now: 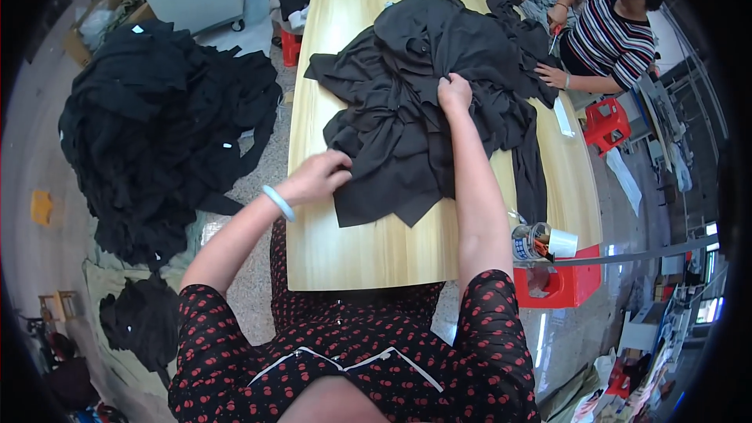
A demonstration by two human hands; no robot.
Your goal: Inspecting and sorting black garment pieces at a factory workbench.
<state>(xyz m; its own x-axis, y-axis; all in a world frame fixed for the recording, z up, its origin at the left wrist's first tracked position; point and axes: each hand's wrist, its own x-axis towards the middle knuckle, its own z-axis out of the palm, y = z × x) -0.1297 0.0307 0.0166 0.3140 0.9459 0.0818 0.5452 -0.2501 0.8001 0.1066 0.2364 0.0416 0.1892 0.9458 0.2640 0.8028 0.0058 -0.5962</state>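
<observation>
A heap of black garments (pixel 407 133) lies crumpled over the light wooden table (pixel 376 258) in front of me. My right hand (pixel 455 95) is closed on a fold of black cloth near the middle of the heap. At the heap's left edge is my left hand (pixel 319 176), its fingers curled and apart beside the cloth, with nothing visible in them. A pale bangle sits on my left wrist. The exact cut of the garments cannot be made out in the folds.
A large pile of black garments (pixel 157 133) stands on the floor at left, with a smaller one (pixel 141 321) nearer. A clear jar (pixel 530 241) and white cup (pixel 563 244) rest at the table's right edge. Across the table, a co-worker (pixel 615 31) holds red-handled scissors (pixel 556 30).
</observation>
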